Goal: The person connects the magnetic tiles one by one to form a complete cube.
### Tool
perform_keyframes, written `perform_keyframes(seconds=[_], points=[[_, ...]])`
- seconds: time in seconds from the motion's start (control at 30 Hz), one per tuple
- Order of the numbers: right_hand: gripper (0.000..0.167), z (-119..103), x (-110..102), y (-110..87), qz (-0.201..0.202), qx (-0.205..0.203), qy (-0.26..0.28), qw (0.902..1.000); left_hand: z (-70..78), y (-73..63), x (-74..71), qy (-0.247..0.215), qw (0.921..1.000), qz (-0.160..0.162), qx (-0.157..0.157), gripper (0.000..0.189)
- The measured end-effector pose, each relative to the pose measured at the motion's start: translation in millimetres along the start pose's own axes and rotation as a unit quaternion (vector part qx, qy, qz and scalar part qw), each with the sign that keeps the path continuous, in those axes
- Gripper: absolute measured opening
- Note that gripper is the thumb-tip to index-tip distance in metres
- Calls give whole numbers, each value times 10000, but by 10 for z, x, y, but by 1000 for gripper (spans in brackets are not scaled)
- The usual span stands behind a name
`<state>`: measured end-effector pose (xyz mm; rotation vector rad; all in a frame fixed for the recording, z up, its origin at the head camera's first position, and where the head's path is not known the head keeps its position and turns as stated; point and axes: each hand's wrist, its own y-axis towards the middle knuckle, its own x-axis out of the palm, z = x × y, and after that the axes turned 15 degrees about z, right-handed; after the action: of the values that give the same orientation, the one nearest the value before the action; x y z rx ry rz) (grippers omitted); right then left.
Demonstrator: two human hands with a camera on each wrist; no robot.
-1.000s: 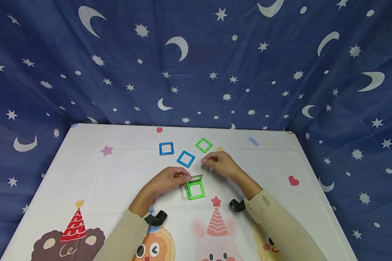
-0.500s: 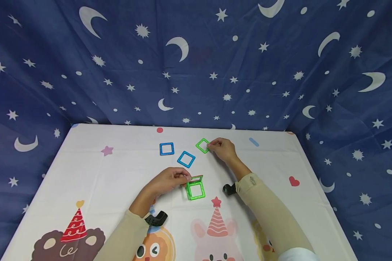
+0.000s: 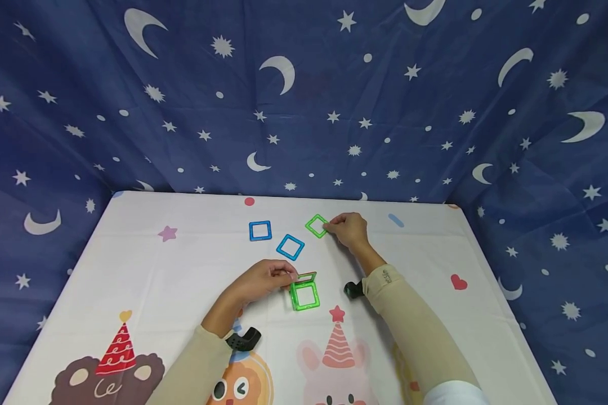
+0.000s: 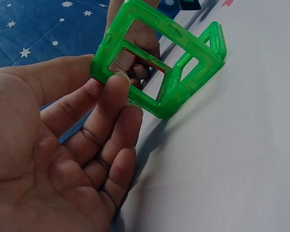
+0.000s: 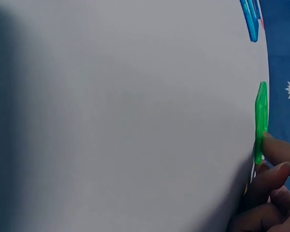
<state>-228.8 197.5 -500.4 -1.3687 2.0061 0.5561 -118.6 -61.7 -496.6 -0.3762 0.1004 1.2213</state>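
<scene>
Head view: the green assembly [image 3: 306, 307], at least three square frames joined at angles, is at the middle of the bench [image 3: 410, 247]. Joining is judged partly complete; three squares remain unattached. Left hand [image 3: 260, 279]: thumb and fingers pinch one corner of the assembly. Right hand [image 3: 351, 229]: fingers nearly together, pinching the right corner of the loose green square [image 5: 261, 116]; lift cannot be confirmed. The left blue square [image 3: 260, 239] and right blue square [image 3: 285, 254] lie flat, apart, untouched.
</scene>
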Motion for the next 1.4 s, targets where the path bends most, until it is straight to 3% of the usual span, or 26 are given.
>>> perform_keyframes(seconds=[0.2,0.47,0.7,0.87,1.17,1.4], points=[[24,-8,1,-51,148,-562,-680,9960,-7,5,7,-7,10000,-27,5,17],[26,7,-57,-106,-375,-827,-1029,9905,-18,15,-15,58,10000,-42,24,16],[26,88,-249,-186,-1132,-372,-55,9929,-9,11,-20,12,10000,-56,-31,16],[29,112,-447,-286,-1470,174,641,9869,-6,15,-11,-29,10000,-62,-61,15],[31,218,-702,-538,-2529,556,1259,9577,2,13,-3,21,9998,-55,-177,14],[33,306,-754,-746,-3056,763,1645,9347,4,11,-4,19,9999,-58,-127,17]])
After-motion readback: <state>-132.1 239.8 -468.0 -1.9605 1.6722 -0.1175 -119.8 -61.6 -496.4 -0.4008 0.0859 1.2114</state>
